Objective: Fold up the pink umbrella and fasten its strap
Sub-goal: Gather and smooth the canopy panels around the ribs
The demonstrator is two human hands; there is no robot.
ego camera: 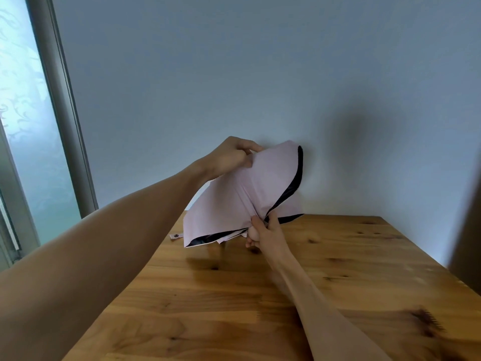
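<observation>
The pink umbrella is held in the air above the far part of the wooden table, its canopy loose in broad flaps with the black lining showing along the edges. My left hand pinches the upper edge of a pink flap. My right hand grips the gathered canopy near the lower end of the umbrella, with a rounded pale knob showing by its palm. The pink strap with a snap button hangs at the lower left corner of the canopy. The shaft is hidden by fabric.
The wooden table stands against a pale blue wall. A frosted window with a grey frame runs down the left side. A dark edge of furniture shows at the far right.
</observation>
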